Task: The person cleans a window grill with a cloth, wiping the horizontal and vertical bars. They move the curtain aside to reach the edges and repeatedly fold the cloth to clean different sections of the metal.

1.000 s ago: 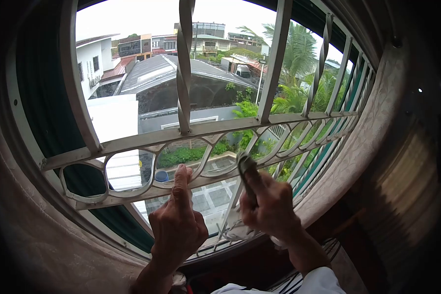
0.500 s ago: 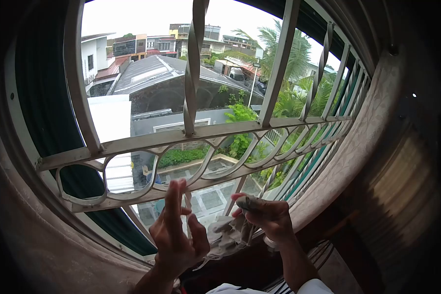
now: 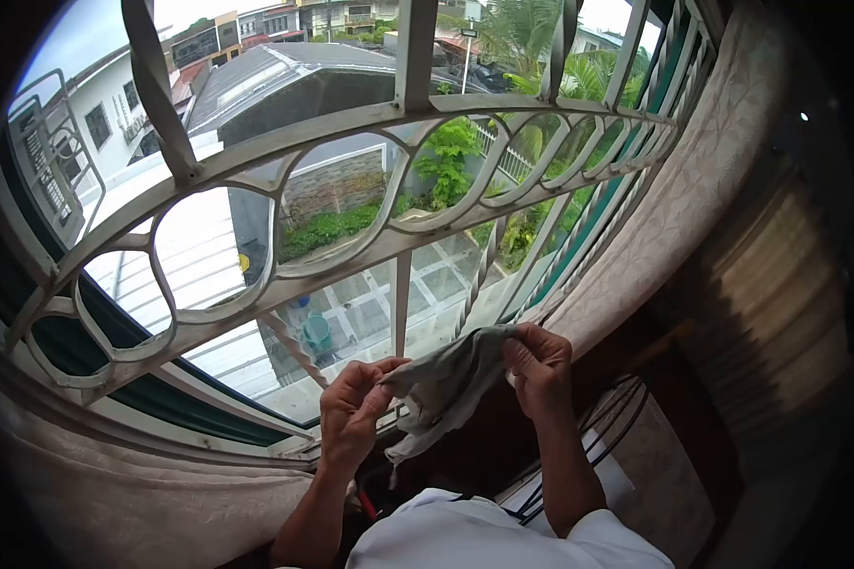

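A grey, worn cloth rag (image 3: 446,379) is stretched between my two hands, its lower edge hanging loose. My left hand (image 3: 353,403) pinches the rag's left corner between thumb and fingers. At the other end, my right hand (image 3: 541,365) grips the upper right part of the rag. Both hands are in front of the white metal window grille (image 3: 323,270), apart from its bars. Some folds hide the rag's far side.
Patterned pale curtains hang on the right (image 3: 674,190) and at the lower left (image 3: 152,493). Dark cables (image 3: 593,446) lie near a pale board at lower right. Beyond the grille are a tiled yard (image 3: 427,284), a green bucket (image 3: 316,330) and roofs.
My left hand, open and empty before, has taken hold of the rag. The rag, bunched in my right hand earlier, is now spread between both. The view has tilted down.
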Motion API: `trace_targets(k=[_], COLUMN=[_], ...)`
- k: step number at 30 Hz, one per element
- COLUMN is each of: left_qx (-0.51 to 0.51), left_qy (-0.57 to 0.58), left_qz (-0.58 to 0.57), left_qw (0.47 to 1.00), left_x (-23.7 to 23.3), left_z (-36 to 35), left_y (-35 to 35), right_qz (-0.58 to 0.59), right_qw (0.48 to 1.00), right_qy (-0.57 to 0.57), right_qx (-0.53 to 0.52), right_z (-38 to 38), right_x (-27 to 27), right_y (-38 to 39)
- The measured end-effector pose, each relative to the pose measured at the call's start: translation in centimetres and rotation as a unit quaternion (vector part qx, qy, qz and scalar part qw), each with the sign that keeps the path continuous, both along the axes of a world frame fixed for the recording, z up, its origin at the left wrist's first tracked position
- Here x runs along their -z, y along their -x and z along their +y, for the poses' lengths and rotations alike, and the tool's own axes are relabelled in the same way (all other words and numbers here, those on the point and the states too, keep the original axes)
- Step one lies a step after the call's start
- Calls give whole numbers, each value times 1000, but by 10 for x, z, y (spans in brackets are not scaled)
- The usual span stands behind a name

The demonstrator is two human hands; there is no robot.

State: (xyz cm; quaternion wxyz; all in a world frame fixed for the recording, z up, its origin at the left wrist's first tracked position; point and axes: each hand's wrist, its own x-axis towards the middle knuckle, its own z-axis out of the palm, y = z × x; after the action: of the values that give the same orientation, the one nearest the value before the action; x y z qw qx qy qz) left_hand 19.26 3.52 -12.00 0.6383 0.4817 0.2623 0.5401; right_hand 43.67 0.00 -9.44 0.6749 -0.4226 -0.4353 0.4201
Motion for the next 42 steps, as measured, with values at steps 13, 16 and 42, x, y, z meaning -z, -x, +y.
trace_targets(k=[13,16,42], left_qx=[-112,-164,162], left_qy=[-37,-129,-72], left_qz=[164,526,-77], left_qw=[979,825,981], left_x=[-25,-31,-25], left_z=[12,5,5], left_y=[-14,-23,-65], right_qz=[-104,32,-9], right_qw=[956,955,991], right_qy=[70,68,3], right_qx=[-264,-287,-130], right_z=[-7,-6,-17], right_x=[40,40,86], right_y=[-50,-45,-8])
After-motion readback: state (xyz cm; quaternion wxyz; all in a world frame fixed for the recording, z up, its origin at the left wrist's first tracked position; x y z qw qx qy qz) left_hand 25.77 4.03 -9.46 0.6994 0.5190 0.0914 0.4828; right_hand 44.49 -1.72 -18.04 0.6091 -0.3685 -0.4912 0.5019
